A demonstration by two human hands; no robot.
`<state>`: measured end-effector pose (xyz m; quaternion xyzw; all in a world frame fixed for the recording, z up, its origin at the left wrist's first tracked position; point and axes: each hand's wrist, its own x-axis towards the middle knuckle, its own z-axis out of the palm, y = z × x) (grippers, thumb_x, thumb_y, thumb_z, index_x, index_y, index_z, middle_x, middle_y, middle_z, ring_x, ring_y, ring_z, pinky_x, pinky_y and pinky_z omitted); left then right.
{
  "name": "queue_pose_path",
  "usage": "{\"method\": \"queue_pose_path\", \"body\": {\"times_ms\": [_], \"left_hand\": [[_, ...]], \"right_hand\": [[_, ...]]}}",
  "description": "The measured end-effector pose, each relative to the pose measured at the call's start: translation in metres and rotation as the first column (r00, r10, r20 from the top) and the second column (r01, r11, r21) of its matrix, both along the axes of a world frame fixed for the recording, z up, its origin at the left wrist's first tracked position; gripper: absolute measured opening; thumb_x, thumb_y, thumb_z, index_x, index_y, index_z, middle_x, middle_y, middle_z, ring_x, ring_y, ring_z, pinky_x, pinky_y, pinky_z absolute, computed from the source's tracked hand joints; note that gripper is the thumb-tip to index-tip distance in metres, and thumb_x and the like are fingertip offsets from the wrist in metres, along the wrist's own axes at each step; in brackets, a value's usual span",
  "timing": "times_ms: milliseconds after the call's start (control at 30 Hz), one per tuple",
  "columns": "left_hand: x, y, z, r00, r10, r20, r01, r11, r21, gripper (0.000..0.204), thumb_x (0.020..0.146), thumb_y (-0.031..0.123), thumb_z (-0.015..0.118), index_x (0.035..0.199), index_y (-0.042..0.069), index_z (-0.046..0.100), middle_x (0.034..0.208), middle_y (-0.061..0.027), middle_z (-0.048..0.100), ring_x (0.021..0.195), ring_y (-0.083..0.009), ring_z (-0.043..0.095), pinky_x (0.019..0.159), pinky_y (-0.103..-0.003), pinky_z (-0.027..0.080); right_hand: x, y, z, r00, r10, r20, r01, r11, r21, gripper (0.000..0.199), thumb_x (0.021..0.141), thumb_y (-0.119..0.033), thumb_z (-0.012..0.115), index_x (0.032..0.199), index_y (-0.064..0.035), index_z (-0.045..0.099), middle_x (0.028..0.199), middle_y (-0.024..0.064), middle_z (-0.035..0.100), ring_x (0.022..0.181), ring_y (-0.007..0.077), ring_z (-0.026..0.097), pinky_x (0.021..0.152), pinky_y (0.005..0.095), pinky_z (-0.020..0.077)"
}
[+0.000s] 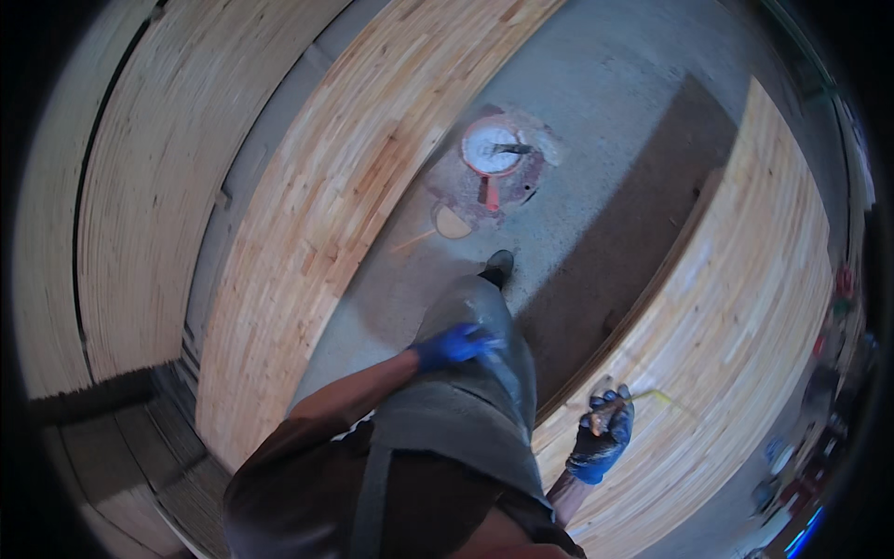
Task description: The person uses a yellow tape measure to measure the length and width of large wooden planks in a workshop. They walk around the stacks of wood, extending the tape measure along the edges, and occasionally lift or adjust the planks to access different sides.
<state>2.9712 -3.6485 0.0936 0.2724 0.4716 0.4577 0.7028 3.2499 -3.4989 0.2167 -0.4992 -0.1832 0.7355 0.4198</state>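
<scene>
My left hand (454, 345), in a blue glove, is over the grey apron (438, 410) at my thigh. Its fingers point right and look stretched out, somewhat blurred, with nothing visible in them. Farther right, my right hand (603, 443), in a stained blue glove, is closed around a small hand tool (605, 415) with a brown handle. A thin yellowish edge extends from the tool to the right; its exact kind is unclear. This hand is above the near part of the pale laminated wood panel (717, 326) on my right.
A second long wood panel (326, 186) lies left, with more panels (177, 177) beyond it. On the grey floor (605, 84) ahead stands a red-rimmed pan of white paste (489, 147) with a dark tool in it. Nearby lies a round, pale paddle-like thing (452, 222). My shoe (501, 264) is close.
</scene>
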Motion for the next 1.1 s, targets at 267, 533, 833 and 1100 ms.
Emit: {"method": "queue_pose_path", "body": {"times_ms": [267, 533, 833, 1100], "left_hand": [[-0.044, 0.198, 0.129, 0.393, 0.011, 0.92, -0.158, 0.986, 0.056, 0.102, 0.083, 0.084, 0.026, 0.139, 0.0, 0.042, 0.116, -0.0207, 0.065, 0.09, -0.0285, 0.069, 0.08, -0.042, 0.056], [-0.184, 0.073, 0.162, 0.485, 0.795, 0.363, -0.847, 0.53, -0.03, 0.038, 0.101, 0.035, 0.048, 0.123, 0.007, 0.063, 0.081, -0.0078, 0.068, 0.046, -0.007, 0.052, 0.042, -0.022, 0.044], [-0.306, -0.145, -0.008, 0.131, 0.906, 0.403, -0.932, 0.252, -0.262, 0.045, 0.1, 0.046, 0.045, 0.119, 0.008, 0.062, 0.088, -0.0072, 0.065, 0.062, -0.0152, 0.062, 0.054, -0.031, 0.049], [-0.267, -0.379, -0.128, 0.723, 0.262, -0.639, -0.667, 0.504, -0.548, 0.069, 0.09, 0.057, 0.053, 0.132, 0.002, 0.05, 0.129, -0.0222, 0.056, 0.119, -0.0386, 0.053, 0.101, -0.046, 0.042]], "right_hand": [[-0.145, 0.034, 0.076, 0.213, 0.853, 0.476, -0.941, 0.31, -0.134, 0.03, 0.081, -0.011, 0.062, 0.107, 0.0033, 0.064, 0.094, 0.0097, 0.068, 0.085, 0.0192, 0.065, 0.078, 0.0313, 0.0521], [-0.198, 0.047, 0.075, -0.311, 0.595, 0.741, -0.91, -0.41, -0.052, 0.024, 0.085, -0.013, 0.067, 0.105, -0.0014, 0.065, 0.082, 0.0114, 0.067, 0.065, 0.0159, 0.065, 0.057, 0.0325, 0.0516], [-0.308, -0.082, -0.026, -0.447, 0.457, 0.769, -0.808, -0.575, -0.128, 0.031, 0.082, -0.026, 0.07, 0.107, -0.0082, 0.065, 0.096, 0.0206, 0.066, 0.087, 0.0406, 0.065, 0.072, 0.046, 0.0529], [-0.553, -0.255, -0.271, -0.42, 0.215, 0.881, -0.722, -0.668, -0.181, 0.031, 0.087, -0.033, 0.058, 0.108, -0.0097, 0.062, 0.104, 0.02, 0.064, 0.096, 0.0403, 0.062, 0.083, 0.0512, 0.0485]]}}
